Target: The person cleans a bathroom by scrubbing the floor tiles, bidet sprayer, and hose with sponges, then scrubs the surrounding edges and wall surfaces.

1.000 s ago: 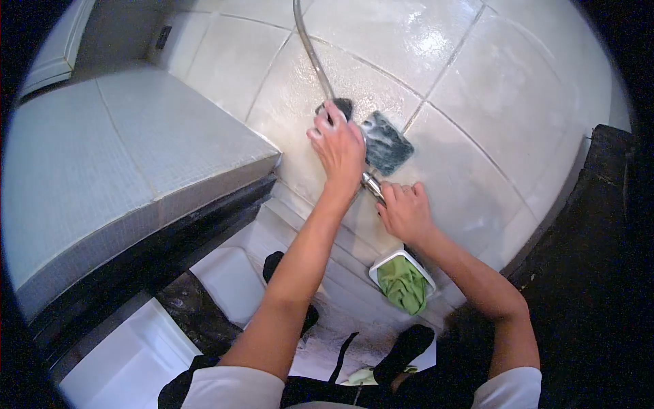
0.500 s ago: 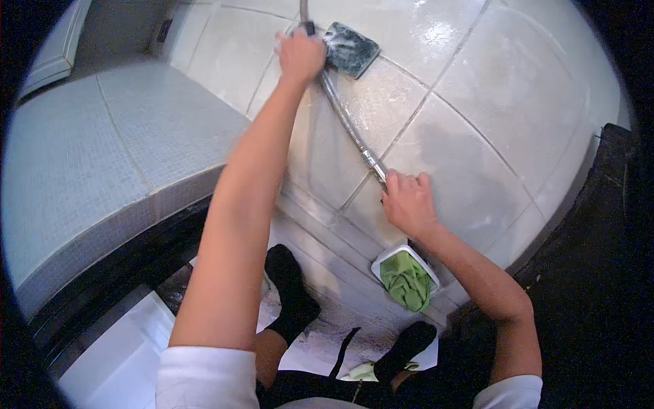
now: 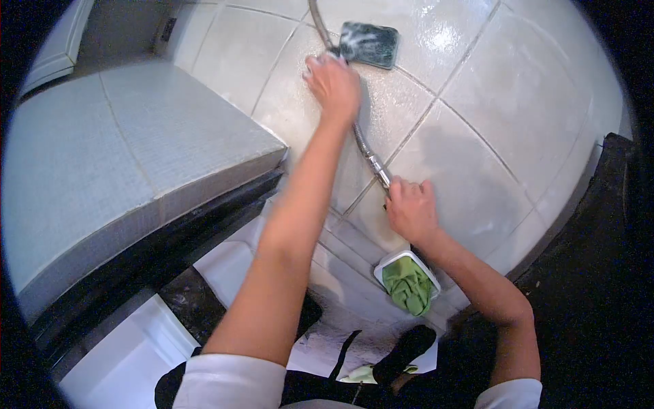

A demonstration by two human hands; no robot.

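My left hand (image 3: 334, 85) is closed around a metal shower hose (image 3: 361, 140) over the wet tiles. A dark green flat pad (image 3: 369, 45), streaked with white foam, is just beyond the fingers; whether the hand touches it I cannot tell. Closer to me, my right hand (image 3: 412, 208) grips the hose's end just past its shiny connector (image 3: 379, 170). What is fitted to that end is hidden under the palm. Below the right wrist stands a small white tub (image 3: 381, 269) with a crumpled green cloth (image 3: 409, 283) in it.
Pale, wet tiles (image 3: 490, 136) spread ahead. A raised ledge with small mosaic tiles (image 3: 129, 136) runs along the left. White trays or boxes (image 3: 129, 354) lie at lower left. My foot in a black sock (image 3: 409, 347) is near another green cloth (image 3: 361, 373). A dark surface (image 3: 586, 259) borders the right.
My left hand has moved right and toward me, bending the hose. The dark pad has shifted slightly right and turned. My right hand has barely moved.
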